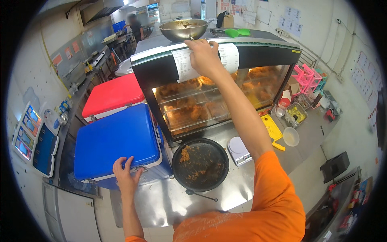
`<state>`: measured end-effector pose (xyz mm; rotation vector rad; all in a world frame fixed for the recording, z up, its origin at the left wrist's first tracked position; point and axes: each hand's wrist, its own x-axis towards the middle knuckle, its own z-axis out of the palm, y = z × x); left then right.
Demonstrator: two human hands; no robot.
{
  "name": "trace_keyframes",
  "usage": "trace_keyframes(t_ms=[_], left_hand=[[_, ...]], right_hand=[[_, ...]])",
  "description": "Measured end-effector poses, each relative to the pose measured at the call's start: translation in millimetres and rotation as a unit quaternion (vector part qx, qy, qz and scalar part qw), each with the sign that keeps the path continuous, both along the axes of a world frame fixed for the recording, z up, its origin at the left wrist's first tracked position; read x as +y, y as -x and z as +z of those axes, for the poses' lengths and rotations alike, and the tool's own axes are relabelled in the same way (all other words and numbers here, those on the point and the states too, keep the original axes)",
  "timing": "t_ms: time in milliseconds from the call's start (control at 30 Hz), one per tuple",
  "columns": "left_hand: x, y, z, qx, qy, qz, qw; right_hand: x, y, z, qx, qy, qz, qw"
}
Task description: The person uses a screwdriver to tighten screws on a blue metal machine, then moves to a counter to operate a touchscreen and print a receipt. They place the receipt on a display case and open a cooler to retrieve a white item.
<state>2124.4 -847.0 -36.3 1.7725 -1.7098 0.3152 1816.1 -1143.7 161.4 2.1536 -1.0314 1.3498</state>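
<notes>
My left hand (126, 172) is at the front edge of a blue cooler box (117, 137), fingers apart beside its lid, holding nothing. My right arm reaches across to the top rail (258, 45) of a glass-fronted food warmer (193, 109). There my right hand (203, 58) curls its fingers over the rail, among white printed paper slips (184, 64) hanging down its front. What those fingertips hold, if anything, is hidden. Just behind them a metal wok (184, 30) rests on the warmer. Behind the glass are trays of browned fried food.
On the steel counter stand a black round pan (200, 165) with crumbs, a white kitchen scale (239, 150) and a yellow tray (271, 127). A red cooler (114, 94) is behind the blue one. Pink baskets (305, 77) stand right. Another person (135, 28) is far back.
</notes>
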Motion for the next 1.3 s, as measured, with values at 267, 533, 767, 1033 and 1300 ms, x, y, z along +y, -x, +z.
trace_keyframes(t_ms=[267,533,767,1033,1300], left_hand=[[-8,-1,-18,-0.106,0.076,-0.009,0.991],[-74,-28,66,-0.134,0.246,-0.003,0.960],[-124,-84,171,-0.182,0.117,-0.033,0.976],[-117,-245,205,-0.229,0.004,0.148,0.962],[-162,-294,215,-0.202,-0.018,0.024,0.979]], right_hand=[[87,19,-46,-0.171,-0.003,0.100,0.980],[185,-86,-180,-0.112,-0.237,0.356,0.897],[204,-177,-244,0.079,-0.276,0.290,0.913],[190,-198,-228,0.116,-0.413,0.260,0.865],[82,-342,-283,0.470,-0.510,0.185,0.696]])
